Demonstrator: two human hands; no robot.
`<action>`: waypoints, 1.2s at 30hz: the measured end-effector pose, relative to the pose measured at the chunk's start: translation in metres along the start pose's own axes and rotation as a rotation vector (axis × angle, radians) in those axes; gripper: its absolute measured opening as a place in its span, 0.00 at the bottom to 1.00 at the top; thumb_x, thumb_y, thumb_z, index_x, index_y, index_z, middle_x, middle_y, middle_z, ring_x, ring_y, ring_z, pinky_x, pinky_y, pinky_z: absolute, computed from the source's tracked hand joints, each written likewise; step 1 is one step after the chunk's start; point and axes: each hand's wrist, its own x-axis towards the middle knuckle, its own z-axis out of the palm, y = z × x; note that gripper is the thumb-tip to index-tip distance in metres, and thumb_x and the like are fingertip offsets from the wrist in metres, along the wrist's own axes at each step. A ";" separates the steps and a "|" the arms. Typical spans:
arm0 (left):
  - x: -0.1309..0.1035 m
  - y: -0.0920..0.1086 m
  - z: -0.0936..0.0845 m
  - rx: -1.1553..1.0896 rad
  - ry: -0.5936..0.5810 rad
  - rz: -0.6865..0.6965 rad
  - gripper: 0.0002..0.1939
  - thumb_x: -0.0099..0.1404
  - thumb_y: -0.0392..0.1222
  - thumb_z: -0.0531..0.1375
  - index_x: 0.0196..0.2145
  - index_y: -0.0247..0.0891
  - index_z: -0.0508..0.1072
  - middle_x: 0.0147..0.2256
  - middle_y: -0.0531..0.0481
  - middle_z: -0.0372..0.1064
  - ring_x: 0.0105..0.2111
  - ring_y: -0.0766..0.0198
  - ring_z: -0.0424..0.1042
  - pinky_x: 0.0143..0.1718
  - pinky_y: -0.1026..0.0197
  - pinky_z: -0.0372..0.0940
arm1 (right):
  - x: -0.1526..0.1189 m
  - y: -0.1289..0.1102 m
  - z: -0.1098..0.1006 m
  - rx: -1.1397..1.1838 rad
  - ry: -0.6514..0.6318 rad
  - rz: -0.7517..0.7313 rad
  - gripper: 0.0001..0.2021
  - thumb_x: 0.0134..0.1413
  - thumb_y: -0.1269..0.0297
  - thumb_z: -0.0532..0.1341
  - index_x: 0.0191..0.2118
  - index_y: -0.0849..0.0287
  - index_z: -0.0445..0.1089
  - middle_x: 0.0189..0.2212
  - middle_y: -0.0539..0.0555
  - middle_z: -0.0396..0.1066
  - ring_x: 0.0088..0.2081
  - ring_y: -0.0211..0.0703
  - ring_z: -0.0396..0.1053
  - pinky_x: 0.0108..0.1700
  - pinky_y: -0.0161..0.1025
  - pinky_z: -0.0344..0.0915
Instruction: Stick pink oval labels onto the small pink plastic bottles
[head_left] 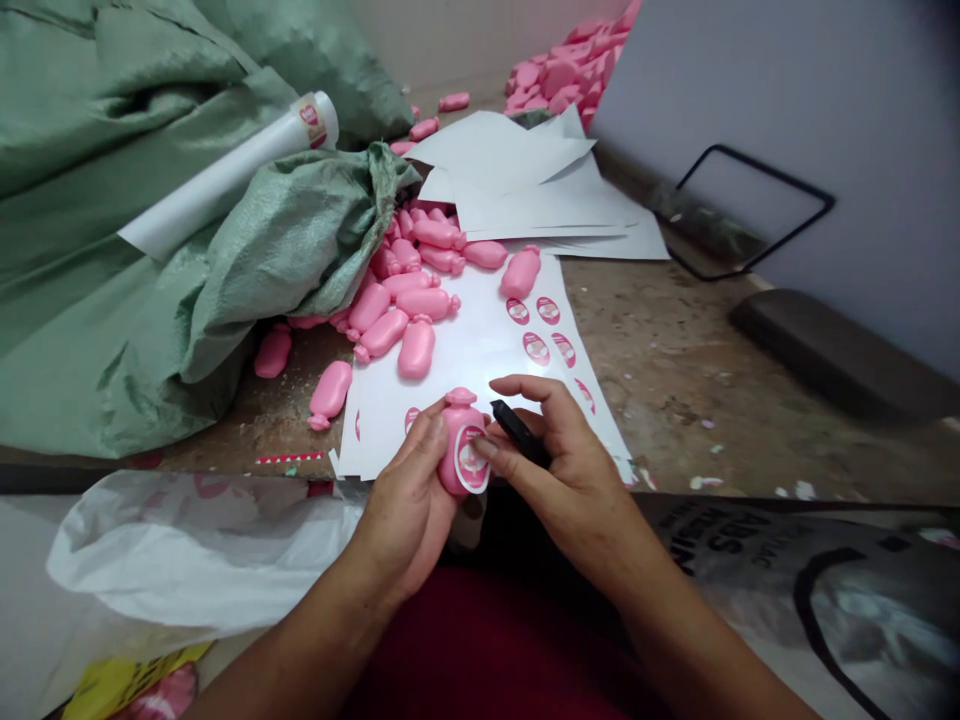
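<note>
Upright in my left hand (409, 500) is a small pink plastic bottle (453, 420) with a knotted-looking top. An oval pink-and-white sticker (472, 459) lies on its front, and the thumb of my right hand (570, 470) touches the sticker's upper right edge. A slim black pen-like tool (519, 432) rests in my right hand, its tip pointing up and left; its exact kind is unclear. Just beyond my hands, a white sticker sheet (480, 350) bears more oval stickers (536, 348). Several similar pink bottles (416, 348) lie on and behind it.
Green woven sacks (292, 230) cover the left side, with a rolled white sheet (225, 175) on top. Loose white papers (517, 180) lie at the back, before a pink heap (566, 70). A grey panel with a black wire frame (757, 210) stands right. Plastic bags (202, 550) hang below the table edge.
</note>
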 end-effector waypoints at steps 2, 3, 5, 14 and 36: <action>0.000 0.001 0.001 -0.005 0.009 0.001 0.11 0.72 0.40 0.57 0.46 0.37 0.78 0.42 0.48 0.76 0.45 0.63 0.74 0.59 0.57 0.62 | 0.000 0.000 0.000 0.005 -0.005 0.003 0.17 0.57 0.58 0.63 0.51 0.49 0.62 0.33 0.48 0.71 0.36 0.44 0.72 0.35 0.40 0.64; 0.000 0.001 0.001 -0.006 0.014 0.002 0.11 0.71 0.40 0.57 0.46 0.37 0.78 0.42 0.48 0.76 0.45 0.63 0.74 0.59 0.57 0.62 | 0.001 0.000 0.000 0.007 -0.004 0.003 0.17 0.57 0.59 0.63 0.51 0.49 0.63 0.34 0.48 0.71 0.36 0.43 0.72 0.35 0.40 0.64; 0.001 0.001 0.002 0.000 0.021 0.005 0.10 0.71 0.40 0.58 0.46 0.37 0.78 0.42 0.48 0.76 0.46 0.63 0.74 0.59 0.57 0.62 | 0.001 0.000 0.000 0.013 -0.003 0.002 0.17 0.56 0.59 0.63 0.51 0.49 0.63 0.34 0.48 0.71 0.36 0.43 0.72 0.35 0.40 0.64; 0.001 0.000 0.002 0.062 -0.006 0.034 0.11 0.68 0.43 0.62 0.47 0.38 0.77 0.48 0.45 0.75 0.57 0.55 0.69 0.62 0.54 0.59 | 0.002 -0.002 0.001 0.027 -0.013 0.037 0.18 0.56 0.59 0.63 0.52 0.49 0.62 0.31 0.47 0.71 0.31 0.42 0.70 0.34 0.40 0.63; 0.000 -0.001 0.003 0.206 0.031 0.140 0.13 0.64 0.40 0.65 0.47 0.39 0.73 0.42 0.49 0.76 0.45 0.61 0.75 0.52 0.58 0.67 | 0.006 -0.004 0.003 0.063 -0.095 0.021 0.22 0.57 0.59 0.60 0.57 0.52 0.60 0.31 0.48 0.69 0.30 0.41 0.65 0.35 0.40 0.62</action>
